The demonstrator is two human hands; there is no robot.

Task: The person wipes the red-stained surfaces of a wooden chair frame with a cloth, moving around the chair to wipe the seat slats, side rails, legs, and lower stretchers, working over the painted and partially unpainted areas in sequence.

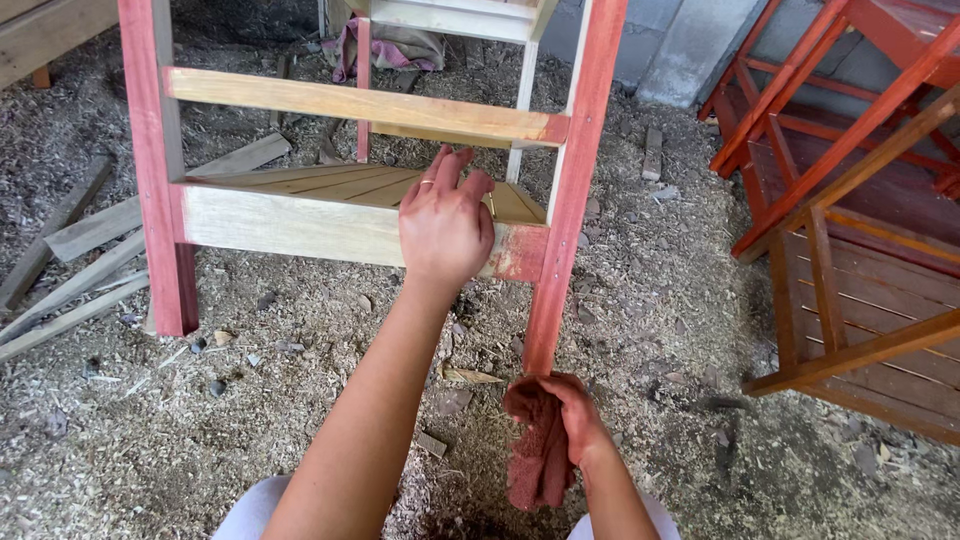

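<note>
A wooden chair frame (290, 220) stands on the ground in front of me, its legs stained red and its rails and slatted seat still pale bare wood. My left hand (445, 222) rests on the front rail near the right leg, fingers curled over the seat's edge, with a ring on one finger. Lower down, my right hand (575, 415) grips a red-stained rag (535, 455) that hangs beside the foot of the right front leg (560, 270). Both hands are smeared with red stain.
Sawdust and wood chips cover the ground (300, 400). Loose planks (90, 260) lie at the left. Red-stained wooden furniture frames (850, 200) stand stacked at the right. A pink cloth (385, 45) lies behind the chair near a grey block wall (680, 40).
</note>
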